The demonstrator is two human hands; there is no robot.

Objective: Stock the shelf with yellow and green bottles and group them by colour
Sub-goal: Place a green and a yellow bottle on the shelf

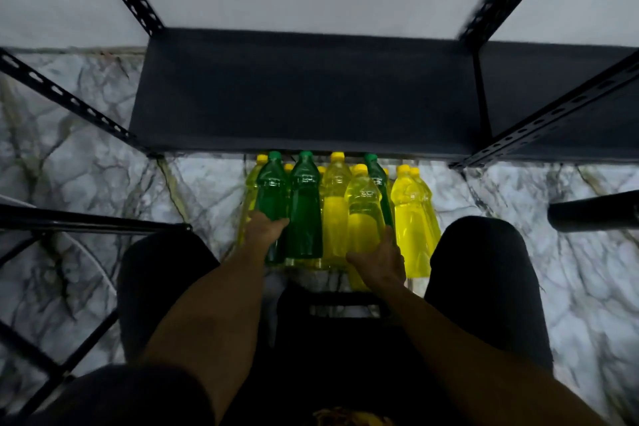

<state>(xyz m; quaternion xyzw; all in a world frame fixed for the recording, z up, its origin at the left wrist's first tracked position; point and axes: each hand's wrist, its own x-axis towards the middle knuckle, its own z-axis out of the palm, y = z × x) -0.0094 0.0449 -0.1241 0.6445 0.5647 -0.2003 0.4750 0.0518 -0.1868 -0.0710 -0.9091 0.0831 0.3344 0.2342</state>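
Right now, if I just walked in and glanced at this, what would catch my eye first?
The bright cluster of yellow and green bottles standing on the marble floor, just before the dark empty shelf. The left hand grips a green bottle; the right hand holds a yellow bottle.

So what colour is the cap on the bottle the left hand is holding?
Green, matching the green plastic bottle that the left hand grips; the head view shows it.
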